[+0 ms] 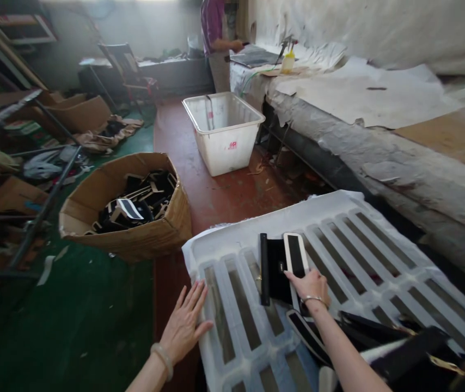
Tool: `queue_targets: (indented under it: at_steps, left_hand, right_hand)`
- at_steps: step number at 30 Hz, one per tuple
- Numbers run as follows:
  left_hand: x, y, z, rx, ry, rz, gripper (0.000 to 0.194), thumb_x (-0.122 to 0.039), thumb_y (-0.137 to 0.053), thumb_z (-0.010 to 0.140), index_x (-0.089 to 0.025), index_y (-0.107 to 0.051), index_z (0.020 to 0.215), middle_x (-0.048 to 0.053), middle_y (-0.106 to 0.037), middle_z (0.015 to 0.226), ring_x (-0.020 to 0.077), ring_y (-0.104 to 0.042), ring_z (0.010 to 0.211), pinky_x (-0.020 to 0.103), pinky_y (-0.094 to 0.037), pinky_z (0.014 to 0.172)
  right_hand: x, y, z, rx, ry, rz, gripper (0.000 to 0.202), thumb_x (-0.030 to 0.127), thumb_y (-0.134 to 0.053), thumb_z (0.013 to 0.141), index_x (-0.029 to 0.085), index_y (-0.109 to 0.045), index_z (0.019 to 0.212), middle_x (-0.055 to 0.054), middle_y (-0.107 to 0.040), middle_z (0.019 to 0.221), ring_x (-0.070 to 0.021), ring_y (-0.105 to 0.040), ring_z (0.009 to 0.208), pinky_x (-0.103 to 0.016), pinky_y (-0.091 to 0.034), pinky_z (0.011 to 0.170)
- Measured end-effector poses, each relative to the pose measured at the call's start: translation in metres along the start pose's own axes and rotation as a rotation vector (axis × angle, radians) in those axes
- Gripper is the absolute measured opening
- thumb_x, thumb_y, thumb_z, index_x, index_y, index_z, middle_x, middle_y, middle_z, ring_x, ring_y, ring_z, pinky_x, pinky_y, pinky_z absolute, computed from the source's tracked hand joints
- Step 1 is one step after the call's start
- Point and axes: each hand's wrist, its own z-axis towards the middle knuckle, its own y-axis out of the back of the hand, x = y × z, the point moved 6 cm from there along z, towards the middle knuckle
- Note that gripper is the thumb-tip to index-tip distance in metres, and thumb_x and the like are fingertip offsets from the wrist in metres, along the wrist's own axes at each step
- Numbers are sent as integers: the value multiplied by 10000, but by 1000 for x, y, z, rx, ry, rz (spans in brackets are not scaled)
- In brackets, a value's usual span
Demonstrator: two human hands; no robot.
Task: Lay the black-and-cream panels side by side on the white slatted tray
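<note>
A slatted white plastic rack [252, 348], partly covered by white cloth, lies in front of me. On it rests a black bag piece [277, 267] with a white-edged black panel and a dark bar along its left side. My right hand [311, 288] grips the near end of that panel, thumb to the left. My left hand [187, 321] lies flat on the rack's left edge, fingers apart, holding nothing. Below my right hand is another white-edged black piece [308, 335], partly hidden by my forearm. More black pieces with gold-coloured metal [416, 348] lie at the lower right.
To the left stands a cardboard box [134, 239] holding many black, pale-edged pieces. Beyond is a white plastic tub [228, 141]. A long cloth-covered table [347, 125] runs along the right, with a yellow bottle [288, 62] on it. A person [218, 43] stands at its far end.
</note>
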Motion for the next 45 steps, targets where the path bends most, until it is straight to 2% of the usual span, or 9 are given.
queue_targets:
  at_steps: [4,8,13,16,22,26,30,38,45]
  left_hand:
    - [7,-1,-13,9,66,-49,878,-595,-462,868,-141,-64,1505,145,-218,1549,265,-260,1412,447,-281,1120]
    - [8,0,-14,6,91,-78,883,-604,-475,857,-151,-83,1506,140,-227,1549,282,-250,1414,494,-222,1135]
    - [20,17,-2,18,113,-122,732,-654,-477,830,-194,-397,1394,96,-245,1552,306,-202,1427,563,-48,1163]
    - [28,24,8,48,87,-173,683,-635,-593,763,-206,-497,1286,84,-268,1546,312,-177,1434,570,-46,1170]
    - [38,14,6,62,49,-216,1048,-637,-612,750,-175,-49,1503,110,-274,1540,287,-196,1431,571,-103,1162]
    - [40,2,1,62,10,-234,1097,-698,-573,734,-198,32,1500,118,-222,1555,278,-209,1428,553,-135,1157]
    - [42,-3,0,57,-10,-251,1135,-738,-551,708,-195,62,1494,135,-199,1558,282,-214,1426,547,-142,1156]
    - [49,-11,-4,31,65,-292,1277,-780,-556,653,-129,188,1462,227,-201,1535,310,-214,1422,585,-162,1137]
    - [53,-18,-7,23,102,-342,1257,-782,-562,647,-172,158,1477,214,-205,1538,336,-245,1409,597,-118,1137]
  right_hand:
    - [8,0,7,17,109,9,681,562,-597,691,50,-526,1135,-213,-582,1063,-328,-581,1041,-363,-484,814]
    - [25,28,-4,-67,160,2,668,535,-548,720,88,-485,1212,-179,-548,1077,-309,-586,1007,-358,-480,801]
    - [69,76,-77,-269,386,17,787,581,-518,730,119,-379,1352,-158,-503,1205,-294,-600,941,-368,-503,726]
    - [87,84,-133,-329,481,79,742,548,-492,763,99,-390,1345,-154,-515,1186,-295,-603,947,-369,-522,713]
    - [92,54,-203,-347,550,132,673,477,-494,805,71,-385,1331,-172,-524,1166,-294,-617,943,-360,-557,692]
    - [90,23,-223,-349,606,52,661,424,-500,827,75,-339,1365,-177,-521,1182,-304,-615,961,-365,-569,673]
    - [90,8,-232,-380,623,-27,691,405,-501,846,67,-276,1405,-188,-515,1198,-304,-615,970,-347,-571,626]
    - [110,2,-232,-357,623,-29,688,417,-517,840,103,-271,1401,-185,-521,1183,-308,-622,953,-364,-572,641]
    - [123,-6,-228,-352,622,-85,676,385,-493,851,106,-235,1410,-188,-525,1177,-305,-626,951,-356,-566,633]
